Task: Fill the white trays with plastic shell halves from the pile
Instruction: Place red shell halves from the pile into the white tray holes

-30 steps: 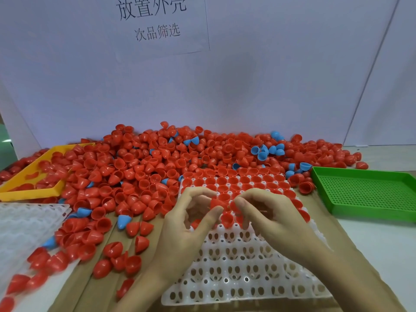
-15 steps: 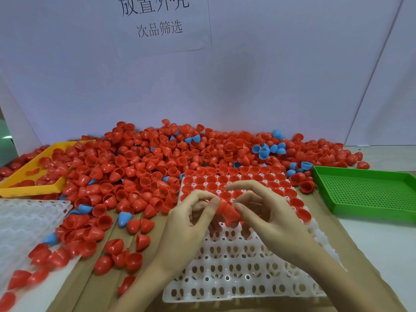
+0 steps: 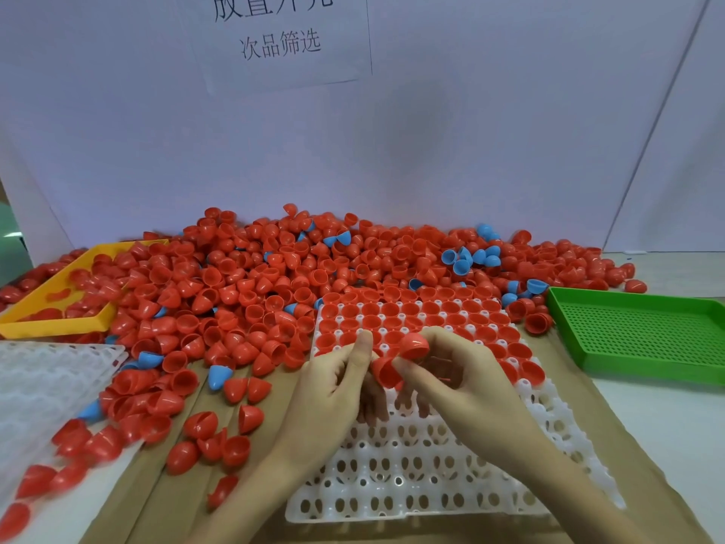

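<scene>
right hand (image 3: 467, 382): I see thumb and fingers curled round a red shell half (image 3: 415, 344), held above the middle of the tray.
left hand (image 3: 329, 394): fingers curled, thumb up; it pinches a second red shell (image 3: 386, 371) that sits just below and touching the first. I can't tell if the two shells are nested or only pressed together.
white tray (image 3: 431, 488): under both hands, on the brown cardboard (image 3: 164, 500). Far rows hold red shells open side up; near rows show bare sockets. One filled socket at the right edge (image 3: 531, 373).
pile (image 3: 255, 284): red shells heaped from the far edge of the tray leftward and back to the wall, spilling toward the near left beside the tray.
blue shells (image 3: 469, 259): a small cluster far right of centre in the pile, a few more scattered on the left side.
yellow tray (image 3: 51, 327): far left, partly buried by red shells, some lying inside it.
spare white trays (image 3: 43, 386): near left, stacked, loose red shells along their near edge.
green tray (image 3: 643, 335): right, perforated floor, just beside the pile's right fringe.
wall sign (image 3: 280, 37): white sheet with printed characters, on the far wall above the pile.
</scene>
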`<state>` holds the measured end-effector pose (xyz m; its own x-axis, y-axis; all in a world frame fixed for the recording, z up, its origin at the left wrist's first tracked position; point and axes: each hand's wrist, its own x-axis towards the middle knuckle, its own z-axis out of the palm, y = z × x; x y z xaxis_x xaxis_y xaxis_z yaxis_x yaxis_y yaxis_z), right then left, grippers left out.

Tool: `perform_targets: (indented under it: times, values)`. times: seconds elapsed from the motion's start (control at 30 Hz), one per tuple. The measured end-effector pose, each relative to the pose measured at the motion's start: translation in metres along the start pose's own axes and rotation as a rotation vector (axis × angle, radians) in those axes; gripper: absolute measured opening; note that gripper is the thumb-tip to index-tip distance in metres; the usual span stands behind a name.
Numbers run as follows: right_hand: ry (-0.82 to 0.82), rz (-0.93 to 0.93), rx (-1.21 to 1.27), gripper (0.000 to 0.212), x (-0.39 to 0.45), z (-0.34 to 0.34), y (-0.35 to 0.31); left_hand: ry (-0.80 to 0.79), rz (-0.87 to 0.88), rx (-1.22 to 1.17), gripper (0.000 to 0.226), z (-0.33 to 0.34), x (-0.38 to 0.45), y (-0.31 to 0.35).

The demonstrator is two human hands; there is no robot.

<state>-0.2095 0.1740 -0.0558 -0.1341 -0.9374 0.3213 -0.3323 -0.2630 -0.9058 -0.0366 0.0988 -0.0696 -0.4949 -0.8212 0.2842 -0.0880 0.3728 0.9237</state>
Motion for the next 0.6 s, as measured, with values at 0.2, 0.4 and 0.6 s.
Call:
perform_targets:
  times: [0.2,0.4,0.6]
  values:
    - [0.019,0.124,0.194,0.011,0.0,-0.001,-0.002,-0.048,0.17,-0.028,0.024,-0.003,-0.001,0.002]
    - [-0.036,0.055,0.099,0.017,0.0,0.0,-0.004,0.045,0.203,0.055,0.013,-0.014,0.006,-0.002]
    - [-0.071,0.117,0.104,0.032,-0.002,0.007,0.002,0.163,0.221,0.092,0.01,-0.018,0.006,-0.002]
